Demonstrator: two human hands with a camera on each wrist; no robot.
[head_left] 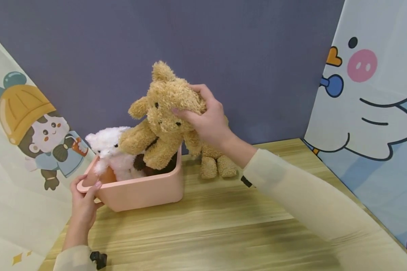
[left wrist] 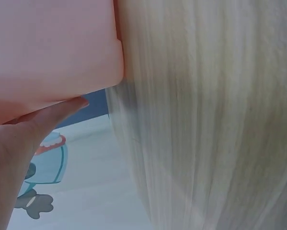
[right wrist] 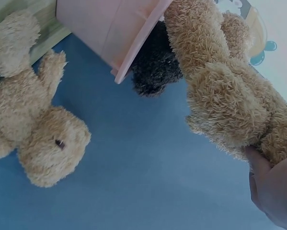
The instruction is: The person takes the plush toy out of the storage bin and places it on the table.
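My right hand grips a curly tan teddy bear by the side of its head, thumb across the face. The bear hangs tilted over a pink plastic bin, its legs overlapping the opening in the head view. My left hand holds the bin's left front corner, thumb on the rim and fingers underneath. Inside the bin sit a white plush toy and a dark, fuzzy plush. A second tan teddy bear sits on the table right of the bin, mostly behind my right hand in the head view.
The wood-grain table runs back to a grey-blue wall panel. Printed cartoon panels stand on both sides, one with a yellow-capped child, the other with a white figure. An orange thing shows inside the bin.
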